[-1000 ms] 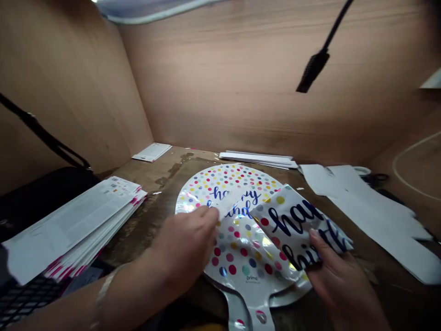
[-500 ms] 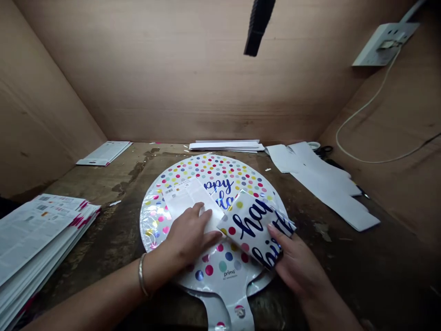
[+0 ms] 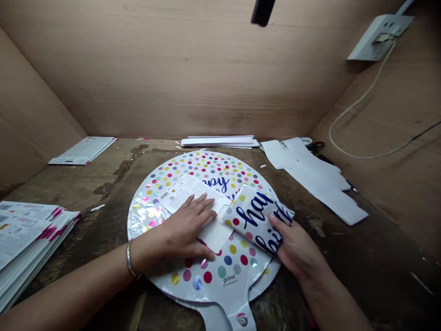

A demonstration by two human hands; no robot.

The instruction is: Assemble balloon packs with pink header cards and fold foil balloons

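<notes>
A round foil balloon (image 3: 206, 174) with coloured dots and blue lettering lies flat on the table, on top of at least one more like it. A white printed card (image 3: 186, 191) rests across its middle. My left hand (image 3: 179, 232) lies flat on this card, fingers stretched out. To the right, my right hand (image 3: 296, 250) grips a folded dotted balloon (image 3: 253, 214) whose left edge touches the card.
A stack of printed white cards (image 3: 24, 234) sits at the left edge. Another card (image 3: 82, 149) lies far left, a thin pile of cards (image 3: 218, 141) at the back. White paper sheets (image 3: 317, 184) spread to the right, with scissors (image 3: 315, 147) behind them. Brown walls enclose the table.
My left hand brought the white card onto the flat balloon and pressed it down. My right hand drew the folded balloon in beside the card. The camera turned rightward and tilted down.
</notes>
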